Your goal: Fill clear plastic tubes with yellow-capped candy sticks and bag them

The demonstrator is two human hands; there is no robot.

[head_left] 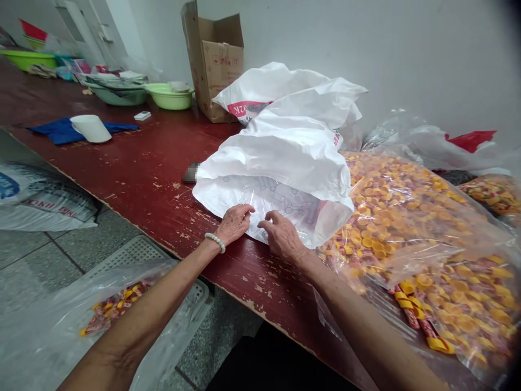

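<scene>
A white woven sack lies on the table with its mouth toward me. Inside it are clear plastic pieces with ring-like outlines. At the lower lip of the mouth, my left hand, with a pale bead bracelet, has its fingers bent together. My right hand faces it, a short gap away, fingers curled in a pinch. Whatever thin, clear material lies at the fingertips is too faint to name. Right of the sack, a large clear bag holds many yellow caps and red-wrapped sticks.
Behind the sack stand an open cardboard box and another white sack. Basins, a white mug and a blue cloth are farther left. A plastic bag with yellow-capped pieces lies below the worn red table edge.
</scene>
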